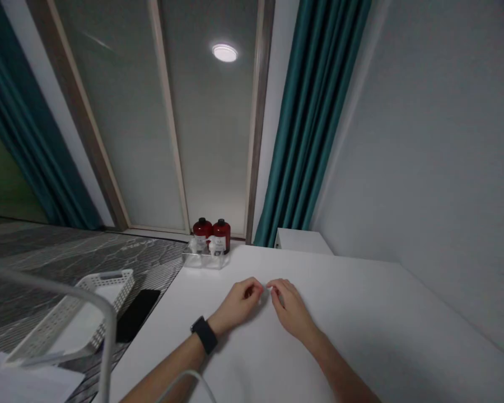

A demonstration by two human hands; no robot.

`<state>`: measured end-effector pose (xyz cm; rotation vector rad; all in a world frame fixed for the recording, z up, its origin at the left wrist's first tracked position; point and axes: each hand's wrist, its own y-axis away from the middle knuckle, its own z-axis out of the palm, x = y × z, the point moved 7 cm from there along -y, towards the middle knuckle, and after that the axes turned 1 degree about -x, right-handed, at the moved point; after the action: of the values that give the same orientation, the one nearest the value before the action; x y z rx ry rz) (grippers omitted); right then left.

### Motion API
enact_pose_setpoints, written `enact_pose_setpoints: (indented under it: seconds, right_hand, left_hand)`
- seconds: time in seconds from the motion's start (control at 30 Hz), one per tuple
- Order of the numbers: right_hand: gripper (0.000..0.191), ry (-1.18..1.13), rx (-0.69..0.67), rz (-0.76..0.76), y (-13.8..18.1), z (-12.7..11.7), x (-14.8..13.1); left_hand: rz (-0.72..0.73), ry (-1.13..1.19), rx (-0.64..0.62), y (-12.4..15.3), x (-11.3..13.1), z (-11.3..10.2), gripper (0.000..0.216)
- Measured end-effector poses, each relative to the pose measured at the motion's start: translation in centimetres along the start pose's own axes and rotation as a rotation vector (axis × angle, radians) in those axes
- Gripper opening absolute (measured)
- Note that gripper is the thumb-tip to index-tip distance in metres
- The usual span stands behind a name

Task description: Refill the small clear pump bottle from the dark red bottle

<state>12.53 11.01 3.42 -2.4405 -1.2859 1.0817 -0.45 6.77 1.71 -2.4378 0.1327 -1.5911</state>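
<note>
My left hand and my right hand rest close together on a white tabletop, their fingertips meeting near the middle. Between the fingertips, a tiny pale, translucent piece appears pinched, though it is too small to identify. A black wristwatch sits on my left wrist. A white cable crosses near my left forearm.
Two dark red bottles stand in a clear tray at the table's far edge. Left of the table are a white perforated basket, a black phone-like slab and a pale curved tube. A wall runs along the right.
</note>
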Motion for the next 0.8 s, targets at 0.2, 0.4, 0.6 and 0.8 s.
enact_pose_setpoints:
  seconds: [0.2, 0.4, 0.6, 0.8]
  right_hand:
    - [0.025, 0.044, -0.109, 0.024, 1.3, 1.6, 1.6]
    - [0.026, 0.069, -0.159, 0.038, 1.4, 1.5, 1.3]
    - [0.027, 0.078, -0.198, 0.047, 1.5, 1.5, 1.2]
    - [0.025, 0.081, -0.227, 0.064, 1.6, 1.6, 1.2]
  left_hand:
    - [-0.044, 0.013, 0.0, -0.1, -0.8, -0.3, 0.027]
    - [-0.054, 0.008, -0.014, 0.0, -0.7, -0.2, 0.031]
    - [-0.039, 0.007, -0.012, -0.1, -0.5, -0.1, 0.029]
    - [-0.024, 0.0, 0.014, -0.2, 0.1, -1.3, 0.026]
